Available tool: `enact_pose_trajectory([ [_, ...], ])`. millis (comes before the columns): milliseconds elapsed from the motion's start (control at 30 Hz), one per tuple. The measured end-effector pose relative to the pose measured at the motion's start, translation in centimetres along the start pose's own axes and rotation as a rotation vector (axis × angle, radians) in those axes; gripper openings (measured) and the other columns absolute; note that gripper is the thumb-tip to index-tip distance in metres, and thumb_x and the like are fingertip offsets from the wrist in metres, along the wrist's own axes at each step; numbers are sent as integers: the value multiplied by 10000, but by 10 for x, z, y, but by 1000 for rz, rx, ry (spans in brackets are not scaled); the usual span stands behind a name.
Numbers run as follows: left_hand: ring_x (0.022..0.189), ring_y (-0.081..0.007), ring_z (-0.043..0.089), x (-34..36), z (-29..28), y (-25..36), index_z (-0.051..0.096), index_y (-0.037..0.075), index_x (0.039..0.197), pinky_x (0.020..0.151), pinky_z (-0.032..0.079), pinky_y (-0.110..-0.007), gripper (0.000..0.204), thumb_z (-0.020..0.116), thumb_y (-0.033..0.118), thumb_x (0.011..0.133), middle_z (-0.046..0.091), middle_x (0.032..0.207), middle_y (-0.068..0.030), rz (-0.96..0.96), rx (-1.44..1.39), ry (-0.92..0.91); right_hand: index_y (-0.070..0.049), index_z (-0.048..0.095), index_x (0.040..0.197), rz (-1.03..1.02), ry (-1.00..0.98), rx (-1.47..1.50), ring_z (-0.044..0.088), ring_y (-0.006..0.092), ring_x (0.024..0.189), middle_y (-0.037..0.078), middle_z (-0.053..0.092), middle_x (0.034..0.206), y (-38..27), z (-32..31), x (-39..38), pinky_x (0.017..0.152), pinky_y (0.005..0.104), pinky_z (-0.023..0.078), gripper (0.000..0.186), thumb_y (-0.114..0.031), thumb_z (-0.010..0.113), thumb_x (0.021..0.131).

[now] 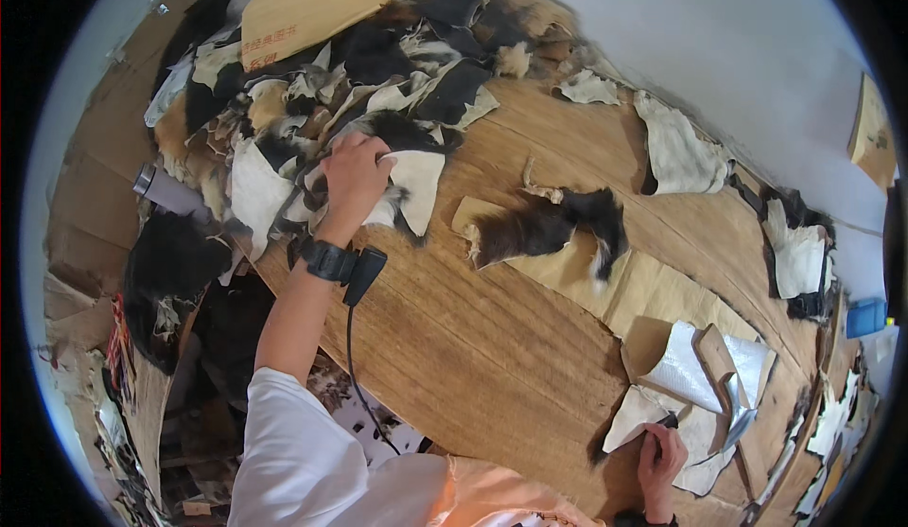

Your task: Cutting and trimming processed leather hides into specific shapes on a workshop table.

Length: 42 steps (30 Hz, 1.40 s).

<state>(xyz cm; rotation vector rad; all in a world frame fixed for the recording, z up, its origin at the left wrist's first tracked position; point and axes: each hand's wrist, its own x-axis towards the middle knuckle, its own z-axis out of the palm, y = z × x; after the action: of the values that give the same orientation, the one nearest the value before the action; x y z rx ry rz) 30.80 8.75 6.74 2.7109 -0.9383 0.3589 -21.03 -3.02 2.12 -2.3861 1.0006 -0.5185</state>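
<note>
My left hand is closed on a white-backed fur piece at the near edge of the heap of black, white and tan pelt scraps. Down at the right, my right hand has curled fingers at a pale hide piece with dark fur at its edge and a small dark object; exactly what it grips is unclear. Beside it lie a silvery folded sheet, a wooden strip and a curved metal tool. A dark brown pelt rests on long brown paper mid-table.
The wooden table carries loose hides along the back wall, a brown paper sheet atop the heap and a metal bottle at the left. A blue container stands at the right. A black cable runs from my left wrist.
</note>
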Motion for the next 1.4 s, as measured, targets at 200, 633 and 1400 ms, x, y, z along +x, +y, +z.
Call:
enact_pose_trajectory([
  [200,646,-156,574,-64,-54,52,613,31,878,585,448,-267,189,660,157,745,585,767,-72,240,-521,-273,-33,610,813,-6,16,5,497,258,525,103,543,645,2,2,0,478,341,368,116,23,538,741],
  [633,626,-182,576,-123,-47,33,650,46,858,562,440,-277,128,630,135,768,595,757,-65,301,-432,-532,-23,613,850,-86,81,30,496,228,520,105,543,660,-5,4,5,481,301,371,137,38,536,755],
  [1400,597,-135,546,-225,-58,102,636,31,822,520,418,-253,81,651,84,763,572,720,-57,246,-911,-643,-43,624,865,-81,15,128,509,216,519,91,557,668,5,-2,1,469,287,372,138,14,564,754],
])
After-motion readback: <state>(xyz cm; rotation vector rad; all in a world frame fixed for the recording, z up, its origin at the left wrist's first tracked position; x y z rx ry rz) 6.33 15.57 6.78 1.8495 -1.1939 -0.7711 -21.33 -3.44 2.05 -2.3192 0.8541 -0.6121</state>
